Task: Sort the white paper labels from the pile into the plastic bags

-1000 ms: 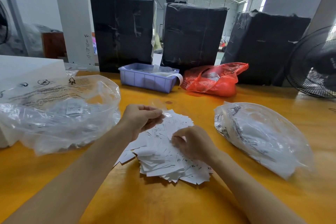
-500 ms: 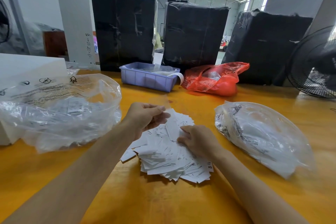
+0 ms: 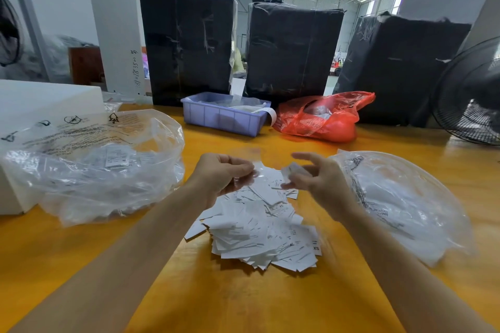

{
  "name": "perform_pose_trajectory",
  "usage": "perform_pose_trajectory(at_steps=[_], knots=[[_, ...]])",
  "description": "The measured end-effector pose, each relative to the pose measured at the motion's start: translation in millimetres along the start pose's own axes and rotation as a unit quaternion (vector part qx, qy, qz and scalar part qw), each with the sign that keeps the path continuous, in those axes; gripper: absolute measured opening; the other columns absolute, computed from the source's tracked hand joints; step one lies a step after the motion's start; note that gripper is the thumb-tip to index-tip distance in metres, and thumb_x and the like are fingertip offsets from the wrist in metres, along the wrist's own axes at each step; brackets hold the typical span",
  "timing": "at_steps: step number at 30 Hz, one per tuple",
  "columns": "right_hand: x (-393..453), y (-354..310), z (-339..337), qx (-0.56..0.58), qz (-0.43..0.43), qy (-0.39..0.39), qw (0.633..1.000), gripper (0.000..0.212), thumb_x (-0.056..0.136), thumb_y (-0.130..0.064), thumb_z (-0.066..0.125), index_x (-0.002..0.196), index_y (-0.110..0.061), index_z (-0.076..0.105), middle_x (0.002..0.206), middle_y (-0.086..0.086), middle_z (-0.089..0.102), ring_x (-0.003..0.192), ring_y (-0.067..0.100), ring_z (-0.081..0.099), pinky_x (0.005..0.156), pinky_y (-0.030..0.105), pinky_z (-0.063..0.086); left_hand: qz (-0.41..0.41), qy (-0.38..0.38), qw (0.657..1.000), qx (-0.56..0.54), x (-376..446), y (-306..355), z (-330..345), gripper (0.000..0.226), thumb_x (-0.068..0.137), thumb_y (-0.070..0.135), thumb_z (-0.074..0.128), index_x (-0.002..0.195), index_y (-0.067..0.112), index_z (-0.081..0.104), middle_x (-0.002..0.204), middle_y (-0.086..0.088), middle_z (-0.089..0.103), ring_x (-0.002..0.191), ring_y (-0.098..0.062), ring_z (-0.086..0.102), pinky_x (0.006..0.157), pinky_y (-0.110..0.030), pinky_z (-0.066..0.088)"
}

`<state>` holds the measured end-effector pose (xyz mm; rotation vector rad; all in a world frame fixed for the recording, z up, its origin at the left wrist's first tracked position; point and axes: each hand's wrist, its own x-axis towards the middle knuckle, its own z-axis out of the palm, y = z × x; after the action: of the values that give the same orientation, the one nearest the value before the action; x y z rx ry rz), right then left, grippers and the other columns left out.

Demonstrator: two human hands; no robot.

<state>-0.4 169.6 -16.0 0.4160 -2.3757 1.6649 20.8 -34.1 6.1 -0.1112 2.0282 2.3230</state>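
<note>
A pile of white paper labels (image 3: 259, 230) lies on the yellow table in front of me. Above its far edge my left hand (image 3: 220, 174) pinches a small clear plastic bag (image 3: 244, 155) that is hard to make out. Raised just right of the pile, my right hand (image 3: 313, 181) pinches one white label (image 3: 290, 170) between thumb and fingers; the hand is motion-blurred. A large clear plastic bag (image 3: 89, 165) holding labels sits at the left. A second clear plastic bag (image 3: 400, 203) with labels lies at the right.
A blue plastic bin (image 3: 224, 115) and a red plastic bag (image 3: 322, 119) stand at the back of the yellow table (image 3: 243, 300). Three black-wrapped bales (image 3: 292, 46) rise behind them. A black fan (image 3: 470, 94) is at the far right, a white box (image 3: 40, 100) at the far left.
My right hand has lifted off the pile with one label and moved up and right. My left hand has stayed near the pile's far edge, still pinching.
</note>
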Motion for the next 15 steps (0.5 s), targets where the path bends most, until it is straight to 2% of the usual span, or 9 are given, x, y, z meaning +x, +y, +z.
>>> perform_pose_trajectory(at_steps=[2,4,7,10,15], knots=[[-1,-10,-7,0.196,0.077,-0.023,0.977,0.051,0.075,0.01,0.069,0.121,-0.004,0.055,0.095,0.021,0.067,0.074,0.033,0.072,0.068,0.027,0.058,0.0,-0.005,1.0,0.009,-1,1,1,0.015,0.074,-0.002,0.074,0.085,0.003,0.066,0.071,-0.01,0.073,0.059,-0.014,0.069,0.051,-0.018,0.054],[-3,-19,-9,0.271,0.125,-0.062,0.952,0.056,0.064,0.007,0.073,0.117,-0.004,0.057,0.099,0.027,0.066,0.08,0.037,0.071,0.071,0.031,0.059,0.002,-0.001,1.0,0.018,-2,1,3,0.024,0.067,-0.001,0.078,0.086,0.003,0.065,0.07,-0.009,0.073,0.059,-0.013,0.069,0.053,-0.017,0.054],[-5,-25,-7,0.307,0.134,-0.099,0.937,0.052,0.061,0.002,0.072,0.111,-0.004,0.059,0.086,0.025,0.07,0.078,0.032,0.072,0.069,0.03,0.058,0.015,0.008,0.999,0.038,-5,2,6,0.028,0.062,0.002,0.082,0.085,0.004,0.065,0.061,-0.004,0.071,0.051,-0.01,0.066,0.047,-0.014,0.05],[-4,-28,-5,0.323,0.126,-0.091,0.933,0.04,0.066,-0.004,0.069,0.106,-0.002,0.061,0.081,0.013,0.072,0.071,0.023,0.072,0.067,0.025,0.057,0.021,0.01,0.998,0.052,-7,3,9,0.027,0.061,0.006,0.083,0.083,0.009,0.067,0.056,0.0,0.068,0.046,-0.007,0.062,0.045,-0.013,0.047],[-3,-29,-5,0.268,0.109,-0.058,0.956,0.018,0.087,0.003,0.056,0.103,-0.001,0.061,0.071,0.007,0.068,0.058,0.015,0.066,0.066,0.026,0.059,0.02,-0.034,0.995,0.088,-10,3,11,0.008,0.074,0.012,0.077,0.079,0.017,0.073,0.061,0.001,0.07,0.045,-0.002,0.058,0.045,-0.013,0.045]])
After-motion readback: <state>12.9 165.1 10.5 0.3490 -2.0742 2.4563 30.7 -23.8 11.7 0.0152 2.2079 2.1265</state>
